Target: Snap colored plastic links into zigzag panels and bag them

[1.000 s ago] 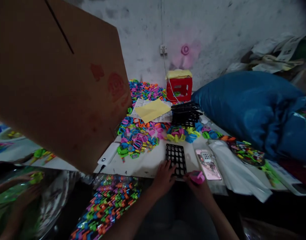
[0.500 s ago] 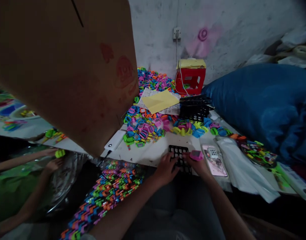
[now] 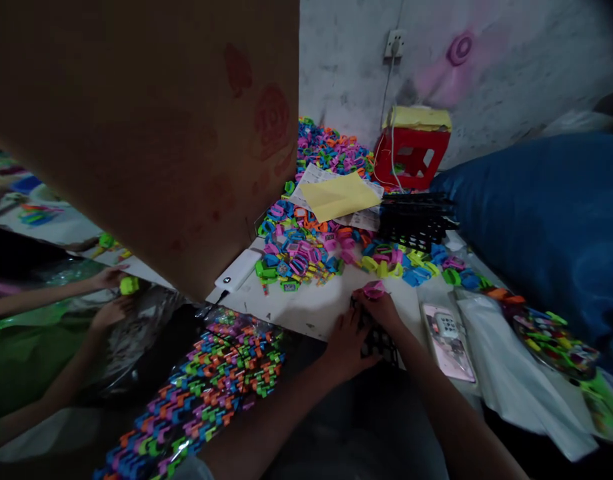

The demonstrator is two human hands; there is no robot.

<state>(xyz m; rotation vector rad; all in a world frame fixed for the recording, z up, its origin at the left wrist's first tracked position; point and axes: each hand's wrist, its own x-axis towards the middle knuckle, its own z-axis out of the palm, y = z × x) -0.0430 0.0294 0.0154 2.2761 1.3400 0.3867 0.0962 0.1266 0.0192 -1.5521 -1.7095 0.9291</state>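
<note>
A black plastic grid tray (image 3: pixel 379 343) lies at the table's front edge, partly over my lap and partly covered by both hands. My left hand (image 3: pixel 347 343) grips its left side, fingers over the grid and thumb toward the near edge. At the tray's far end, my right hand (image 3: pixel 383 312) pinches a pink toy watch (image 3: pixel 373 289); the fingertips are partly hidden. Beyond them is a heap of colourful toy watches (image 3: pixel 306 253) in pink, blue, green, yellow and orange.
A tall cardboard box (image 3: pixel 186 133) blocks the left, with a white power bank (image 3: pixel 239 270) beside it. A phone (image 3: pixel 447 343) and plastic bags (image 3: pixel 516 367) lie right. Behind are stacked black trays (image 3: pixel 416 220), yellow paper (image 3: pixel 341 195) and a spinning fan (image 3: pixel 459 50). A co-worker's hands (image 3: pixel 113 310) are left.
My right hand has moved the pink watch left and onto the tray's far end. My left hand stays on the tray. The view has swung left.
</note>
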